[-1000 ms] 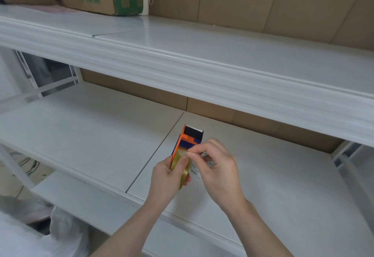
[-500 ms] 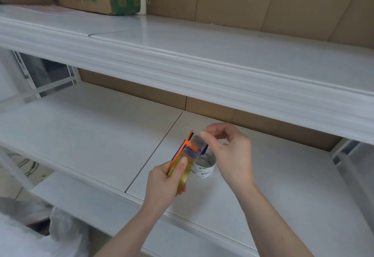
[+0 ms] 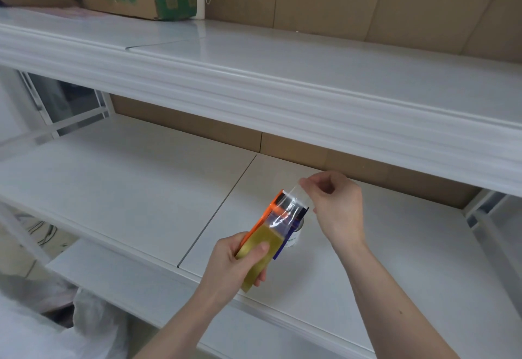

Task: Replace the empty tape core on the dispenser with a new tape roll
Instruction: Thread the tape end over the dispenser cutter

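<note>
The new tape roll (image 3: 255, 257) sits in the dispenser (image 3: 278, 211), clamped in the left hand (image 3: 234, 268) above the shelf (image 3: 141, 189). The right hand (image 3: 336, 203) pinches the tape's free end (image 3: 293, 190), stretched over the dispenser's head. The empty core (image 3: 296, 238) lies on the shelf behind; only threading and trimming seem left.

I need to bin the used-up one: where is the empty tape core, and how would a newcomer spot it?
Find the lower white shelf, then the two hands above its front. The empty tape core stands on the shelf right behind the orange dispenser held in the left hand. It is a short whitish ring, mostly hidden, unlike the yellowish tape roll on the dispenser.
</note>
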